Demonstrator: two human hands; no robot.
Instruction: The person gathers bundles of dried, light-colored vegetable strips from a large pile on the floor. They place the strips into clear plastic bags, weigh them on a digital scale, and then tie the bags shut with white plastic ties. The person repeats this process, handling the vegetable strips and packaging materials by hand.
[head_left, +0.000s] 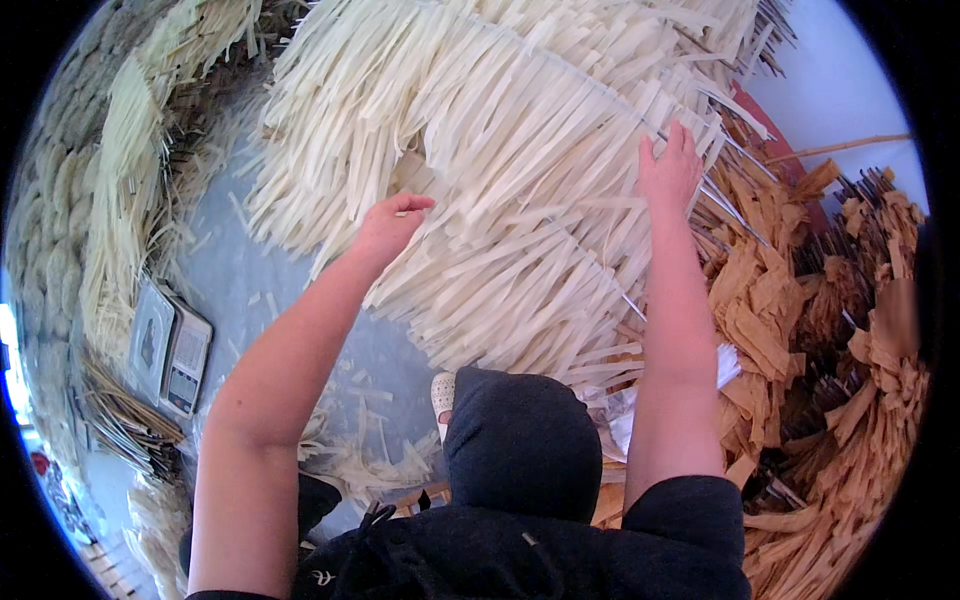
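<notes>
Cream-coloured flat fibre strips (510, 142) lie in a wide, overlapping heap before me, many of them hanging in rows from thin rods. My left hand (391, 225) is over the near left side of the heap, its fingers bent and the thumb a little apart, with nothing visible in its grasp. At the right, my right hand (671, 171) lies over the strips with its fingers spread. A thin rod (651, 126) runs close by its fingertips. Whether either palm presses on the strips cannot be seen.
A digital scale (184, 352) stands on the grey floor (247, 262) at left, beside more pale strips (124, 195) and a bundle of thin sticks (135, 420). Brown strips on rods (757, 315) are piled at right. Loose scraps (375, 450) lie near my shoe (444, 394).
</notes>
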